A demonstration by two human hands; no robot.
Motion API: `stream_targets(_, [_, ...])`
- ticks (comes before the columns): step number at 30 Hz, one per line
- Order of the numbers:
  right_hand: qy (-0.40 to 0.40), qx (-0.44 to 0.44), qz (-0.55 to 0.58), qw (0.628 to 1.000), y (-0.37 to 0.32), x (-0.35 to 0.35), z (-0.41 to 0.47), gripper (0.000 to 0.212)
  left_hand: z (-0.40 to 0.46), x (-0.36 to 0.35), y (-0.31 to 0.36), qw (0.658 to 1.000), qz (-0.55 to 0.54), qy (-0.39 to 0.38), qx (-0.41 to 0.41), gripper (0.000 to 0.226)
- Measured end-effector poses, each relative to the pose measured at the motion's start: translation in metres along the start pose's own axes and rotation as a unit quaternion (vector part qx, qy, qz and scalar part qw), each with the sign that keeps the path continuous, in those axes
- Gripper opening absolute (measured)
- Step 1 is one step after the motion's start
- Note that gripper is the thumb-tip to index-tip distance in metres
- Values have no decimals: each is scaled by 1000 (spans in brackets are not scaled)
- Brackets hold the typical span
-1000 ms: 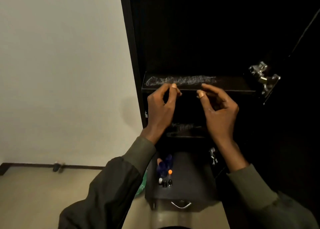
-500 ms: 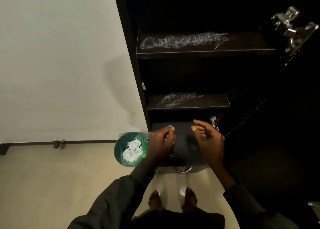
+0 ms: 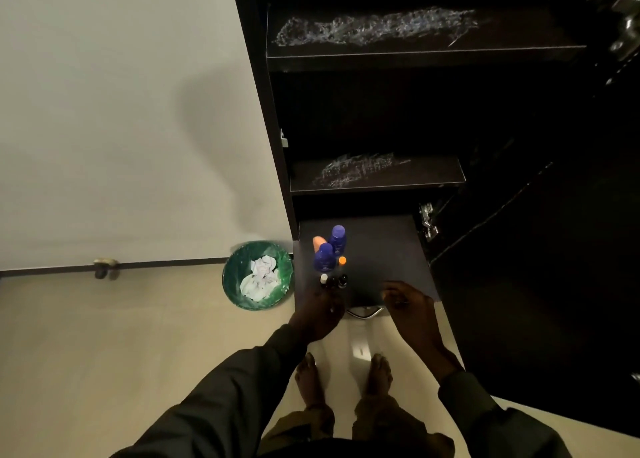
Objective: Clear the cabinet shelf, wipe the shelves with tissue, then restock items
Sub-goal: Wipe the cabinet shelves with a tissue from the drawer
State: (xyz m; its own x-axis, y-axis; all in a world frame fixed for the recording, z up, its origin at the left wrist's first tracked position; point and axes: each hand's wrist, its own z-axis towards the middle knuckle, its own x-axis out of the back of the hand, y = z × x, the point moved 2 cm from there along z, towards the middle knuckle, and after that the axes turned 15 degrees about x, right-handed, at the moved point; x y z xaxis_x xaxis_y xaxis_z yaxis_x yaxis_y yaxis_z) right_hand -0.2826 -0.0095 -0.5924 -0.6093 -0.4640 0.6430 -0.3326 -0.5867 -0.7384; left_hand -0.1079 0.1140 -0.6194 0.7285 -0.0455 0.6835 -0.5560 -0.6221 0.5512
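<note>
Seen from above at an open dark cabinet point(image 3: 519, 249): upper shelf point(image 3: 426, 53) and lower shelf point(image 3: 377, 183) both bare, each marked with pale streaks. Below them, on a drawer unit's top point(image 3: 384, 253), a cluster at the left: two blue bottles point(image 3: 325, 257), an orange-capped one point(image 3: 342, 260) just right, small dark bottles point(image 3: 333, 281) nearest. Left hand point(image 3: 320, 310) low over the near-left edge, fingers curled just beside the small bottles; whether pinching one, cannot tell. Right hand point(image 3: 408, 307) hovering right of it, fingers loosely bent, holding nothing. On the floor at left, a green bin point(image 3: 258, 274) with crumpled tissue point(image 3: 260, 277). Bare feet point(image 3: 346, 378) near, below the hands.
</note>
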Motion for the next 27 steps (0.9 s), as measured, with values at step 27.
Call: stream_targets(27, [-368,-5,-114,923,133,-81,-52,63,42,-143,-10,969,199,-109,98,45])
